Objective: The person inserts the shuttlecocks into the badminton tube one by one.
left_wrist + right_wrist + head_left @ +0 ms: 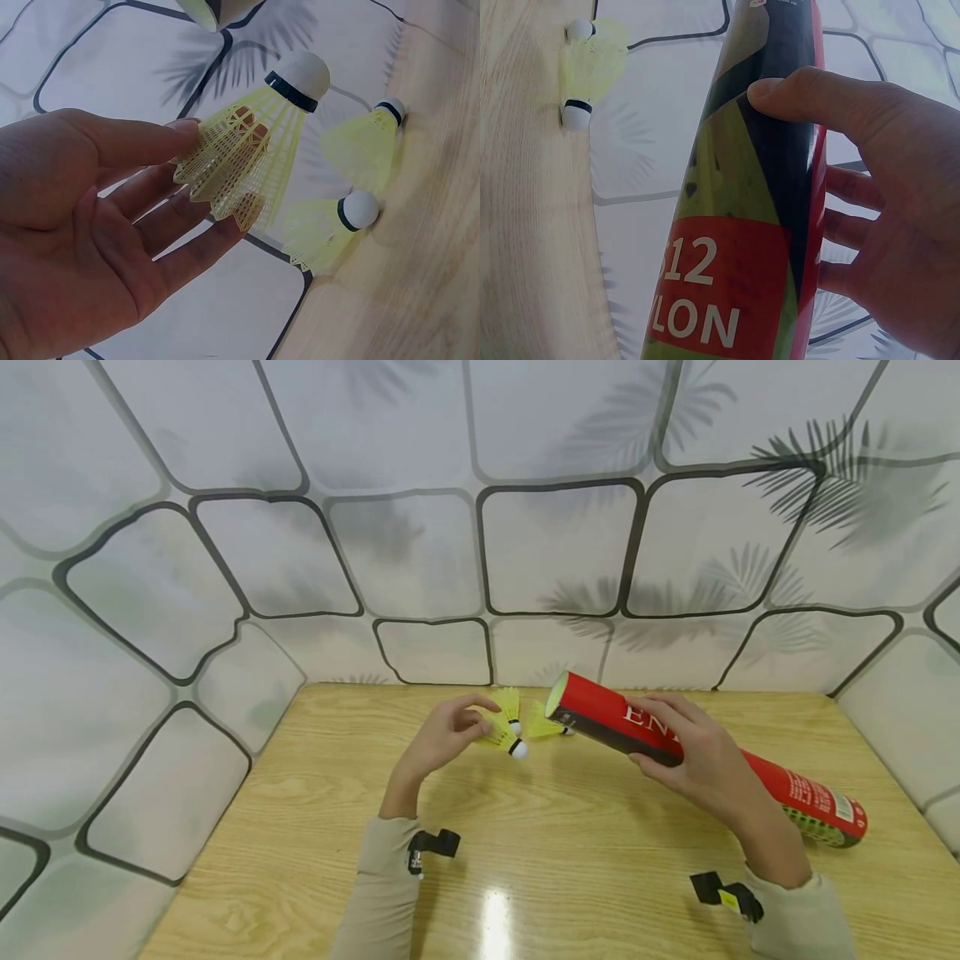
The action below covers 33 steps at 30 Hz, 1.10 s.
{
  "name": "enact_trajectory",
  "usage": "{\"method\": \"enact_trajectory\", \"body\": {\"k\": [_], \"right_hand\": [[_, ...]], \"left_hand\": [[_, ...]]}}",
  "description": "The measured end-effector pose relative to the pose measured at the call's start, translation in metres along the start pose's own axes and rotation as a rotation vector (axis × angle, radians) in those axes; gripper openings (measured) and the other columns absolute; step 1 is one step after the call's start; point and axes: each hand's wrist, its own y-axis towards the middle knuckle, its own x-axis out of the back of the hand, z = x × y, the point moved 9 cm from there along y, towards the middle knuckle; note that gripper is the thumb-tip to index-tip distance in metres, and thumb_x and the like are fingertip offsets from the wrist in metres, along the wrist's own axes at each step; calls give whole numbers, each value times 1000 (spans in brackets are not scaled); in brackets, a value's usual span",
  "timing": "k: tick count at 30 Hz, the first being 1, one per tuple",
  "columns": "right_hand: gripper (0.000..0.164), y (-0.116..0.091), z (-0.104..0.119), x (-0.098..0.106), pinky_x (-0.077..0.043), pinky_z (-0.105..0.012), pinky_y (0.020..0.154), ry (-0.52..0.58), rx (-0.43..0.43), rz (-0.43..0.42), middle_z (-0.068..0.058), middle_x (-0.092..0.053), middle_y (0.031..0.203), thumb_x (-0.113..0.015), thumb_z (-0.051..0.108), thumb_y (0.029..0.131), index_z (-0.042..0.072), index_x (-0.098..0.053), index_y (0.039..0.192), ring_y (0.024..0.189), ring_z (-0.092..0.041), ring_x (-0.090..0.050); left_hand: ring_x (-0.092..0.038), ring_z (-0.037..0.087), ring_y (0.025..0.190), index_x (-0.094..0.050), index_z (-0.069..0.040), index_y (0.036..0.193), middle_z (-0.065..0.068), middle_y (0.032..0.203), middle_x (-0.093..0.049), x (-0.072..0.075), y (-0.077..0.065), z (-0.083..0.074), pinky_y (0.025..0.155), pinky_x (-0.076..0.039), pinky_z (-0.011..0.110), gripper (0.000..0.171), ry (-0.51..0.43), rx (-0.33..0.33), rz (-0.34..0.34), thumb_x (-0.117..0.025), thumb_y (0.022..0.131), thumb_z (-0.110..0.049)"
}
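Note:
My left hand (441,742) pinches a yellow shuttlecock (501,735) by its skirt, thumb on one side and fingers on the other. In the left wrist view, the white cork of this shuttlecock (251,142) points up and away from the palm. With my right hand (708,764) I grip a long red and black tube (596,710) round its middle. The tube is tilted, its open end raised toward the left and its far end low at the right. Two more yellow shuttlecocks, one upper (364,146) and one lower (319,231), lie on the table beyond the left hand.
The wooden table (300,827) has a patterned wall covering (558,547) standing along its back edge and sides. Dark straps with small devices (437,843) sit on both wrists. Light glares off the tabletop near the front.

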Motion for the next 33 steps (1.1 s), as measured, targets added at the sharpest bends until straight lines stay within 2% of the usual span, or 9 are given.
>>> {"method": "enact_trajectory", "body": {"k": [9,11,15,18,23,28,33], "right_hand": [[76,0,0,-1,-60,-56,77,-3,0,1,-12,-59,132,-93,3,71,11,-61,139,110,-34,-62],[76,0,0,-1,-60,-57,77,-2,0,3,-12,-59,131,-93,3,71,11,-61,139,110,-34,-62],[77,1,0,-2,-60,-57,77,4,-3,8,-12,-59,131,-93,2,70,12,-61,140,111,-34,-62],[77,1,0,-2,-60,-57,77,5,-3,8,-12,-59,131,-93,2,70,12,-61,140,111,-34,-61],[76,1,0,-2,-60,-56,78,1,1,5,-11,-59,131,-93,2,70,12,-61,139,110,-32,-62],[75,1,1,-3,-60,-55,77,-2,9,4,-11,-60,129,-93,3,70,11,-62,138,109,-32,-62],[74,1,2,-3,-60,-54,77,0,12,2,-11,-60,129,-93,3,70,10,-62,137,108,-31,-63]], "left_hand": [[-69,35,91,-63,3,131,20,100,-74,5,-3,-12,74,-46,32,30,-30,-29,-30,-64,102,-6],[-66,34,86,-63,2,131,22,98,-74,6,-4,-13,70,-42,32,31,-31,-30,-42,-64,102,-6],[-65,30,84,-64,0,131,20,98,-73,7,-4,-18,69,-43,31,30,-29,-23,-67,-64,102,-7],[-67,28,85,-65,-1,131,20,97,-73,8,-4,-22,71,-45,30,29,-24,-35,-80,-64,102,-7],[-59,21,74,-64,2,130,17,93,-74,10,-3,-28,67,-43,30,28,-24,-71,-101,-63,102,-5],[-61,18,73,-66,1,128,18,94,-74,13,-3,-34,69,-46,29,27,-32,-82,-171,-65,101,-4],[-70,30,86,-67,-1,126,22,97,-74,17,-5,-41,79,-54,32,26,-49,-99,-259,-66,100,-4]]}}
